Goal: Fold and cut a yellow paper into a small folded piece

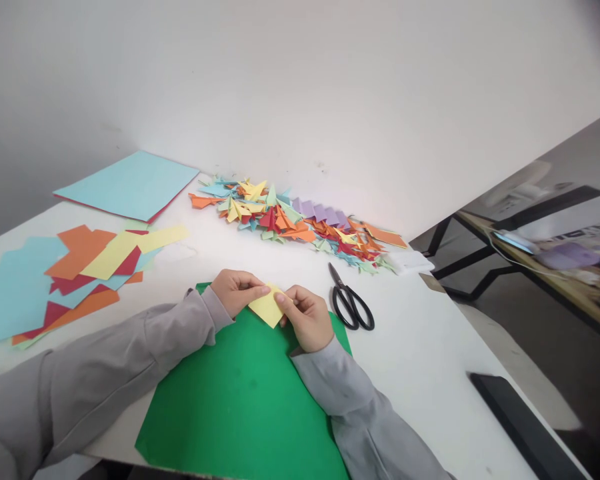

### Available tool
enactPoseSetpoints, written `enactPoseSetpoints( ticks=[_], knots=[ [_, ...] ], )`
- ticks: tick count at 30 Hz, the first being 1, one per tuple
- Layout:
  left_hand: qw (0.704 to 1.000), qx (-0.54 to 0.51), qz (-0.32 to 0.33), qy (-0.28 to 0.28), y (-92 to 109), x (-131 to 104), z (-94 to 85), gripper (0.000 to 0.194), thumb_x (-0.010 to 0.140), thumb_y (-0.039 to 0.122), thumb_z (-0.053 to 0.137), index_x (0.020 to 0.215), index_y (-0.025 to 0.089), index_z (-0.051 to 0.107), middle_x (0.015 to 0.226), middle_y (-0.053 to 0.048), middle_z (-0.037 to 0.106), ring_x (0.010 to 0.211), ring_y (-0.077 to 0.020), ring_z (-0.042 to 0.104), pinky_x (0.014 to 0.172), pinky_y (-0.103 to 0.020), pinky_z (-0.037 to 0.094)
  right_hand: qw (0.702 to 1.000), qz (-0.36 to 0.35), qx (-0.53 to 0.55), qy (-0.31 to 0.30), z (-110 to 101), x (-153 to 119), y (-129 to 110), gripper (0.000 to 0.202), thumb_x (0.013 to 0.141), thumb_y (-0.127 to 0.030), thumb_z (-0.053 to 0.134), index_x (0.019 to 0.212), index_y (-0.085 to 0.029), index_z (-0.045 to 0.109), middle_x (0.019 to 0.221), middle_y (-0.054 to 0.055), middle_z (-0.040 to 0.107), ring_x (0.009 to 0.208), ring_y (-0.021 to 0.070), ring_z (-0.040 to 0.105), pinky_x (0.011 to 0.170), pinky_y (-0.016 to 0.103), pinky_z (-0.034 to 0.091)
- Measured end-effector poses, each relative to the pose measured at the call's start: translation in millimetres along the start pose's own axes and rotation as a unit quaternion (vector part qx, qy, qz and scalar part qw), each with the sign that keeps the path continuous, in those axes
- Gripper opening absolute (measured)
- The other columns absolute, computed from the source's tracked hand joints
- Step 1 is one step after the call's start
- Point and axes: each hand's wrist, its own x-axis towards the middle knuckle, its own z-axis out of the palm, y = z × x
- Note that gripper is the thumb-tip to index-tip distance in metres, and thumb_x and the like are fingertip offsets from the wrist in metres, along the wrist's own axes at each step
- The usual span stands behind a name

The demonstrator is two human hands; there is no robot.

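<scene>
A small piece of yellow paper (271, 309) is held up between both hands, above the far part of a green sheet (245, 400). My left hand (236, 291) pinches its left corner between thumb and fingers. On the other side, my right hand (307, 317) grips the right edge, thumb on top and fingers behind. Part of the paper is hidden by the fingers. Black-handled scissors (351, 303) lie on the white table just right of my right hand, their blades pointing away.
Folded paper shapes (280, 220) in many colours lie in a long heap along the wall. Cut paper strips (87, 257) overlap at the left, below a stack of blue and red sheets (130, 183). A black flat object (520, 420) sits by the right table edge.
</scene>
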Motion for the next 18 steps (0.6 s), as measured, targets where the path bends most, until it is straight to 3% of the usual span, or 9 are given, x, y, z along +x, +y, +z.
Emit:
enactPoseSetpoints(
  ticks=[13,18],
  knots=[
    [0.998,0.019,-0.011,-0.061,4.5,-3.0,-1.9,0.025,0.054,0.036,0.069,0.05,0.012,0.06,0.041,0.002,0.053,0.039,-0.0074,0.046,0.039,-0.019,0.037,0.998,0.018,0.051,-0.008,-0.9,0.5,2.6,0.03,0.065,-0.045,0.063,0.058,-0.017,0.054,0.043,-0.004,0.051,0.037,0.0073,0.042,0.037,0.02,0.031],
    [0.988,0.089,0.04,-0.124,-5.1,-4.3,-1.7,0.023,0.061,0.031,0.062,0.047,0.012,0.057,0.037,0.005,0.04,0.039,-0.0055,0.035,0.039,-0.02,0.026,0.997,0.011,0.063,-0.047,0.9,-1.6,1.9,0.027,0.062,-0.04,0.067,0.063,-0.017,0.054,0.05,-0.004,0.051,0.044,0.007,0.041,0.041,0.02,0.03]
  ],
)
